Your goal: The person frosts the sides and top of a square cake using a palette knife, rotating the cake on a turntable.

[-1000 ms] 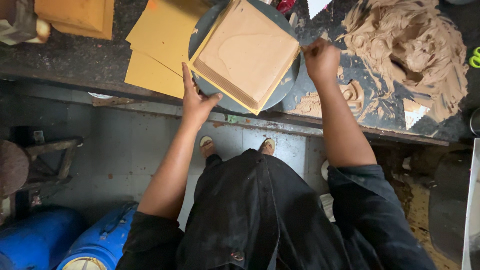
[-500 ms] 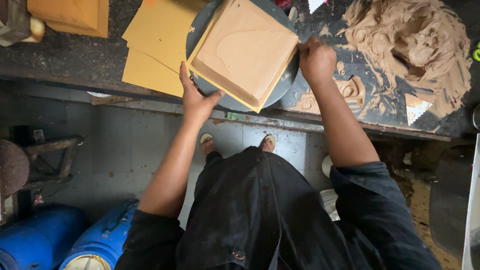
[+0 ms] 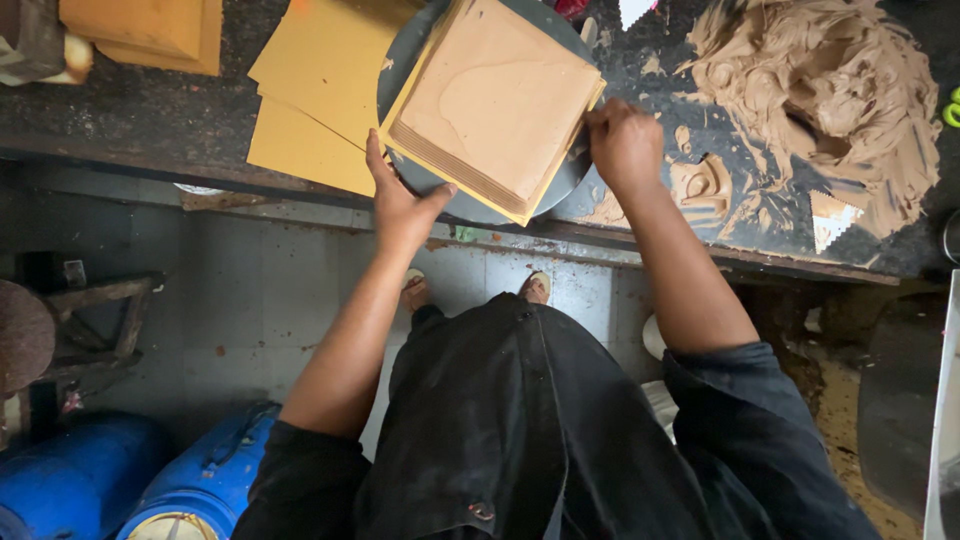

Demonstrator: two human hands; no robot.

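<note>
Tan square block (image 3: pixel 495 100) between both hands' grip.

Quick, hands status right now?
Left hand: open, fingers resting on the round grey turntable.
Right hand: closed at the square clay block; contents cannot be told.

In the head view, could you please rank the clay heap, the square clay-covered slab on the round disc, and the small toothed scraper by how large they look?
1. Clay heap and square clay-covered slab: look about alike, so unranked.
2. Toothed scraper: clearly smallest.
</note>
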